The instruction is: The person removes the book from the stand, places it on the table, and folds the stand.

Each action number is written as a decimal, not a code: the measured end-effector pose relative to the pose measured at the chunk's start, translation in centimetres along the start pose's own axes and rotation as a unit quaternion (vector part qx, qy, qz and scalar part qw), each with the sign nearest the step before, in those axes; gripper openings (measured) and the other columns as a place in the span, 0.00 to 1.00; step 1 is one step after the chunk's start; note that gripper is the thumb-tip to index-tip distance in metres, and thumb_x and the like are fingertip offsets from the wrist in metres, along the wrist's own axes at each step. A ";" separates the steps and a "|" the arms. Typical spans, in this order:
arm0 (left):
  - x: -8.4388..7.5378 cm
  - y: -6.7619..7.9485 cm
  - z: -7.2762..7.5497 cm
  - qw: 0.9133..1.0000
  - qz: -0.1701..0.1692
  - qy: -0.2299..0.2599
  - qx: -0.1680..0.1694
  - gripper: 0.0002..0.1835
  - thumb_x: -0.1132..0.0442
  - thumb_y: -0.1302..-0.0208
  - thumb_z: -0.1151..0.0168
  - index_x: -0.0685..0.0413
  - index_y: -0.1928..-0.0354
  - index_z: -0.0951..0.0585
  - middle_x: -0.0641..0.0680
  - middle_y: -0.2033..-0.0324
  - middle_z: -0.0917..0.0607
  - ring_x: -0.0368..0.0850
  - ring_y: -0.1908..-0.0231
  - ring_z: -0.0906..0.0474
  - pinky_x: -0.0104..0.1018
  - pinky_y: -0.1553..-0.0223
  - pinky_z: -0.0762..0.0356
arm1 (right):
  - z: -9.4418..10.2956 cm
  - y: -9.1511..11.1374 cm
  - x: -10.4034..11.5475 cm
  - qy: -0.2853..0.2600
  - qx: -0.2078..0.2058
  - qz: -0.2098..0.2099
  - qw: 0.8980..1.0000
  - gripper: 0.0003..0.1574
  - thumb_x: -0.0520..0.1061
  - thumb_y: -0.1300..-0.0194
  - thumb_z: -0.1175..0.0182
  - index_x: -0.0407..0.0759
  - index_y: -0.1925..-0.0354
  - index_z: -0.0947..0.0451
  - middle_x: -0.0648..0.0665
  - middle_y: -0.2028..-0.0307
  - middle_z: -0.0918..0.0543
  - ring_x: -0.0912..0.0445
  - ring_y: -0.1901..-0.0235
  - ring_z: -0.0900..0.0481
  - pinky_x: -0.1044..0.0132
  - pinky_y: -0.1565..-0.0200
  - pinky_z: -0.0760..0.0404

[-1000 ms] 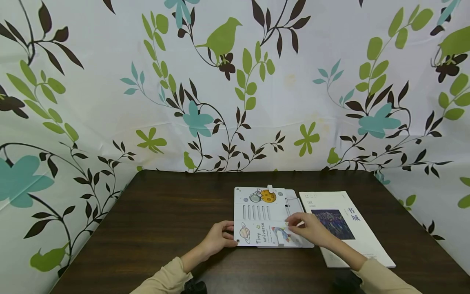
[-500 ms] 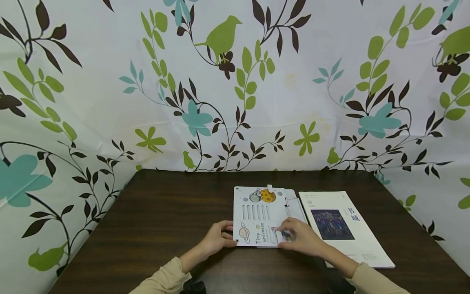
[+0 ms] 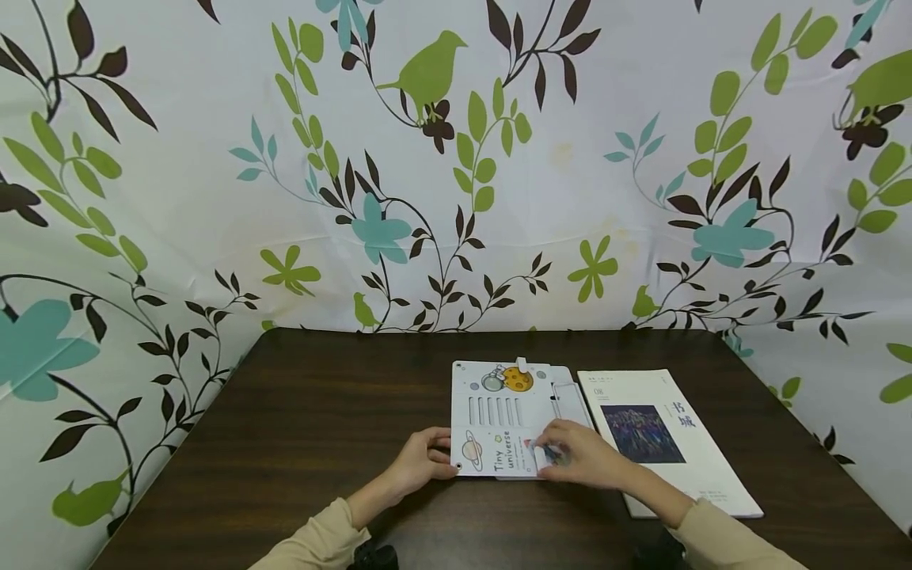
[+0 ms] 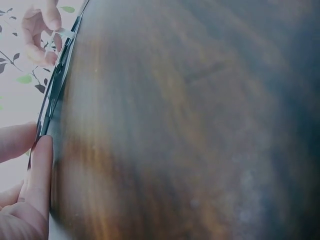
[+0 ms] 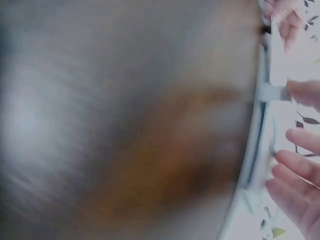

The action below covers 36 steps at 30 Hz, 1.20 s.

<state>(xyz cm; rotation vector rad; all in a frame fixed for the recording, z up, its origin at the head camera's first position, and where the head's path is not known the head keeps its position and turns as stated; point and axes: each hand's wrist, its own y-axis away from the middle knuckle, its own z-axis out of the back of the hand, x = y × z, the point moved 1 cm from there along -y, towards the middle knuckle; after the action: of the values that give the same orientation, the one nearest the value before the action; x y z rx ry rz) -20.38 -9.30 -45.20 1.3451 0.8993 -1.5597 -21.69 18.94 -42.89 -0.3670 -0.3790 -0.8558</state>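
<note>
A white folding book stand (image 3: 466, 388) printed with planets and "Tiny universe" lies folded flat on the dark wooden table (image 3: 342, 380). My left hand (image 3: 419, 461) pinches its near left corner, the thumb and a finger on opposite faces in the left wrist view. At the stand's front edge my right hand (image 3: 583, 454) holds a white page clip (image 3: 540, 457) between thumb and fingers. The right wrist view shows the thumb against the end of that clip (image 5: 274, 93), the other fingers bent over the stand. My right hand covers much of the stand's near right part.
Right beside the stand lies a white book (image 3: 712, 483) with a dark picture on its cover. A second clip (image 3: 522, 364) sits at the stand's far edge. Behind the table hangs a patterned cloth (image 3: 556, 198) with leaves and birds.
My right hand has moved left and toward me onto the front clip, then stayed there for the last half second. My left hand keeps its grip on the corner.
</note>
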 end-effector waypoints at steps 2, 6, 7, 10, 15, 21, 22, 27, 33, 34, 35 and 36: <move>0.1 0.0 0.0 1.000 0.001 -0.001 0.000 0.30 0.81 0.56 0.36 0.78 0.47 0.34 0.64 0.59 0.24 0.46 0.67 0.22 0.32 0.68 0.22 | 0.4 -0.5 -0.2 -0.031 0.020 -0.013 0.999 0.25 0.55 0.51 0.33 0.42 0.58 0.22 0.53 0.65 0.22 0.59 0.66 0.26 0.65 0.63 0.23; 0.2 -0.1 0.1 1.000 0.005 -0.004 0.001 0.31 0.80 0.57 0.36 0.78 0.47 0.34 0.63 0.59 0.24 0.47 0.67 0.22 0.33 0.68 0.22 | 0.9 -1.8 -1.0 -0.079 0.030 -0.042 0.995 0.30 0.54 0.47 0.35 0.37 0.52 0.25 0.49 0.64 0.22 0.55 0.64 0.25 0.62 0.62 0.22; 0.3 -0.1 0.1 1.000 0.008 -0.001 0.001 0.31 0.80 0.57 0.36 0.78 0.47 0.34 0.63 0.59 0.24 0.47 0.67 0.22 0.33 0.68 0.22 | 1.0 -2.1 -1.2 -0.086 0.027 -0.048 0.995 0.30 0.54 0.47 0.36 0.36 0.51 0.26 0.48 0.64 0.21 0.54 0.64 0.25 0.61 0.61 0.22; 0.3 -0.2 0.0 1.000 0.008 0.004 0.004 0.31 0.80 0.56 0.36 0.78 0.46 0.34 0.62 0.59 0.24 0.47 0.67 0.22 0.34 0.67 0.22 | 1.1 -3.3 -2.1 -0.087 0.007 -0.058 0.995 0.30 0.53 0.48 0.35 0.36 0.51 0.26 0.46 0.63 0.21 0.53 0.62 0.24 0.59 0.59 0.22; 0.2 -0.2 0.1 1.000 0.010 0.000 -0.001 0.31 0.81 0.56 0.36 0.77 0.46 0.33 0.62 0.59 0.24 0.46 0.67 0.22 0.33 0.68 0.22 | 1.4 -5.5 -4.1 -0.082 -0.033 -0.057 0.994 0.32 0.50 0.49 0.34 0.33 0.50 0.27 0.38 0.55 0.22 0.47 0.56 0.24 0.53 0.54 0.24; -0.2 0.0 0.0 1.000 0.009 -0.006 0.002 0.31 0.81 0.56 0.36 0.78 0.46 0.34 0.63 0.59 0.24 0.47 0.67 0.22 0.33 0.68 0.22 | 1.8 -7.9 -6.3 -0.095 -0.061 -0.080 0.990 0.34 0.41 0.48 0.34 0.29 0.45 0.33 0.33 0.50 0.26 0.42 0.52 0.26 0.51 0.52 0.26; -0.2 0.0 0.0 1.000 0.010 -0.004 0.002 0.31 0.81 0.56 0.36 0.78 0.46 0.34 0.63 0.59 0.24 0.47 0.67 0.22 0.33 0.68 0.22 | 1.8 -8.2 -6.5 -0.099 -0.060 -0.086 0.990 0.34 0.40 0.48 0.34 0.28 0.45 0.33 0.32 0.50 0.26 0.42 0.53 0.26 0.52 0.52 0.25; -0.2 0.0 -0.1 1.000 0.018 0.008 -0.002 0.31 0.82 0.57 0.37 0.78 0.46 0.34 0.63 0.58 0.24 0.46 0.67 0.22 0.34 0.67 0.21 | 2.0 -9.8 -7.3 -0.114 -0.051 -0.115 0.985 0.34 0.40 0.47 0.35 0.27 0.44 0.33 0.32 0.51 0.24 0.42 0.53 0.26 0.54 0.54 0.24; -0.2 -0.1 -0.1 1.000 0.013 0.001 -0.002 0.31 0.81 0.56 0.36 0.78 0.46 0.34 0.63 0.58 0.24 0.47 0.66 0.22 0.35 0.66 0.21 | 2.1 -10.5 -7.9 -0.123 -0.053 -0.113 0.984 0.33 0.47 0.45 0.36 0.28 0.47 0.30 0.37 0.57 0.20 0.47 0.57 0.24 0.56 0.55 0.24; -0.2 0.0 -0.1 1.000 0.012 -0.002 -0.003 0.31 0.81 0.56 0.36 0.78 0.46 0.34 0.63 0.58 0.24 0.47 0.66 0.22 0.34 0.67 0.21 | 2.0 -10.6 -8.1 -0.125 -0.054 -0.108 0.985 0.32 0.47 0.45 0.36 0.27 0.47 0.30 0.37 0.59 0.20 0.47 0.58 0.24 0.56 0.55 0.24; -0.2 0.0 -0.1 1.000 0.011 -0.002 -0.003 0.31 0.81 0.56 0.36 0.78 0.46 0.34 0.63 0.58 0.24 0.47 0.66 0.22 0.34 0.67 0.22 | 2.0 -10.7 -8.2 -0.123 -0.054 -0.101 0.986 0.32 0.48 0.44 0.37 0.27 0.48 0.29 0.37 0.60 0.20 0.47 0.59 0.23 0.56 0.56 0.24; -0.1 0.0 -0.1 1.000 0.011 -0.002 -0.002 0.31 0.81 0.56 0.36 0.78 0.46 0.34 0.63 0.58 0.24 0.47 0.66 0.22 0.34 0.67 0.22 | 1.9 -10.9 -8.3 -0.124 -0.056 -0.100 0.986 0.31 0.46 0.44 0.37 0.27 0.48 0.29 0.37 0.60 0.20 0.47 0.59 0.23 0.56 0.57 0.24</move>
<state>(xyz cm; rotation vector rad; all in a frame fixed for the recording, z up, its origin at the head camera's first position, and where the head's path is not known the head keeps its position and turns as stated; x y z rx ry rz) -20.35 -9.14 -45.10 1.3430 0.8825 -1.5428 -35.48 18.70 -43.39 -0.5491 -0.6067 -1.0337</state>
